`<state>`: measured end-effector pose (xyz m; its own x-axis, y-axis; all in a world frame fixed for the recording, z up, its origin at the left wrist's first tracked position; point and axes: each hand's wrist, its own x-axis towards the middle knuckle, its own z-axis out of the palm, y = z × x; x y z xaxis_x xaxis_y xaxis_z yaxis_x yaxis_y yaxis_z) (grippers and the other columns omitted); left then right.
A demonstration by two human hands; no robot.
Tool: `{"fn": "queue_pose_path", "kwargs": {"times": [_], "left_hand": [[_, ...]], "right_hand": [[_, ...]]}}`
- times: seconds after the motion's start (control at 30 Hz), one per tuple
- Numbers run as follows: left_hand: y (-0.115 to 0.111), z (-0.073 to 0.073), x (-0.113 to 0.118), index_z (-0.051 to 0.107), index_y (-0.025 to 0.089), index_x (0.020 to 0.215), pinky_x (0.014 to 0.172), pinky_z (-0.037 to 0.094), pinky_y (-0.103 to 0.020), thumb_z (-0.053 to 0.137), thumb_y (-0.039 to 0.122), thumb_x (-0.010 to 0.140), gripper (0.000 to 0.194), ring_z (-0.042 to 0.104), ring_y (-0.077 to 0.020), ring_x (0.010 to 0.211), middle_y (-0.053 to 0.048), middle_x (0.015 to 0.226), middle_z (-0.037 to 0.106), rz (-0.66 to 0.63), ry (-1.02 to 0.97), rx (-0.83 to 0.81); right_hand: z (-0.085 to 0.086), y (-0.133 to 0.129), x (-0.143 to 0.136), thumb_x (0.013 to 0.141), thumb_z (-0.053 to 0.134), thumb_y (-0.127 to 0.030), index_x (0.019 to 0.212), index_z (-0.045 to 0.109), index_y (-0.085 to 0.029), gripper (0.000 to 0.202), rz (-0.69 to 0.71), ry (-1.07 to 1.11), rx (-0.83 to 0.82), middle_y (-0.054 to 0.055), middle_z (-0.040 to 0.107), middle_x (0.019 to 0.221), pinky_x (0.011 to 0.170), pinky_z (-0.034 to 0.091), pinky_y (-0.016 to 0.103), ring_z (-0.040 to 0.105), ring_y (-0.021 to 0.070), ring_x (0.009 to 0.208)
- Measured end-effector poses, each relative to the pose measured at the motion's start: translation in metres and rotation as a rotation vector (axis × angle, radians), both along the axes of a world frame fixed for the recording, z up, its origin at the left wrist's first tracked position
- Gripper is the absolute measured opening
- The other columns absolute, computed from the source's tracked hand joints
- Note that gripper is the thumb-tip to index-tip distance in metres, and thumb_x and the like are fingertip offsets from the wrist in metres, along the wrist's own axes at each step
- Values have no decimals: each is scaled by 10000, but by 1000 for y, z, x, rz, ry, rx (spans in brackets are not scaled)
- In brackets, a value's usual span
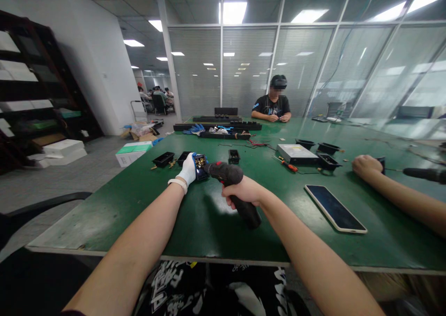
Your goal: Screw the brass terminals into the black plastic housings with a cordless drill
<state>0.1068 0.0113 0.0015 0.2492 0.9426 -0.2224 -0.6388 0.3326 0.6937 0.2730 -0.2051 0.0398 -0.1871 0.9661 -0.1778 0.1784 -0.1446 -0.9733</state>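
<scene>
My left hand (188, 168), in a white and blue glove, grips a small black plastic housing (201, 173) with brass-coloured metal pieces inside. My bare right hand (244, 191) is wrapped round the handle of a black cordless drill (226, 173) with red accents. Its nose points left at the housing; whether the bit touches anything inside cannot be made out. Just behind my left hand stands a black open box (183, 157), partly hidden by the glove. Another black open box (163, 159) lies farther left, with small brass pieces (172, 164) beside it. A third small box (234, 156) sits beyond the drill.
On the right lie a phone (334, 208), a silver metal case (297, 153), a red-handled screwdriver (290, 166) and several black boxes (328, 161). A co-worker's hand (367, 166) and another drill (425, 174) are at far right. Long black strips (223, 135) lie at the back, before a seated person (273, 104).
</scene>
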Motion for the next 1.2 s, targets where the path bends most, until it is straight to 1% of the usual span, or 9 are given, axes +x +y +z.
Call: {"fn": "queue_pose_path", "kwargs": {"times": [0.23,0.53,0.87,1.2], "left_hand": [[-4,3,1,701,182,972,716,678,-403,648,307,950,138,772,-287,645,-65,689,729,27,11,-16],[-5,3,1,714,171,1012,707,678,-411,663,318,933,174,774,-295,640,-70,688,737,33,13,-11],[-4,3,0,706,174,982,682,672,-403,651,321,943,162,756,-285,614,-69,673,720,2,13,-23],[-6,5,0,706,183,1000,732,688,-434,638,314,949,156,779,-300,647,-73,694,736,1,11,-21]], "right_hand": [[0,0,0,689,697,-111,616,635,-176,116,0,9,4,36,698,563,426,560,252,655,176,453],[3,-1,-1,708,674,-94,596,630,-175,145,9,-18,15,46,697,565,436,563,259,658,178,460],[1,0,1,705,697,-102,615,640,-175,129,-1,-5,-8,39,701,569,437,571,264,661,181,462],[2,-1,0,703,687,-120,605,626,-182,131,4,-28,6,44,700,567,436,557,254,658,176,460]]}}
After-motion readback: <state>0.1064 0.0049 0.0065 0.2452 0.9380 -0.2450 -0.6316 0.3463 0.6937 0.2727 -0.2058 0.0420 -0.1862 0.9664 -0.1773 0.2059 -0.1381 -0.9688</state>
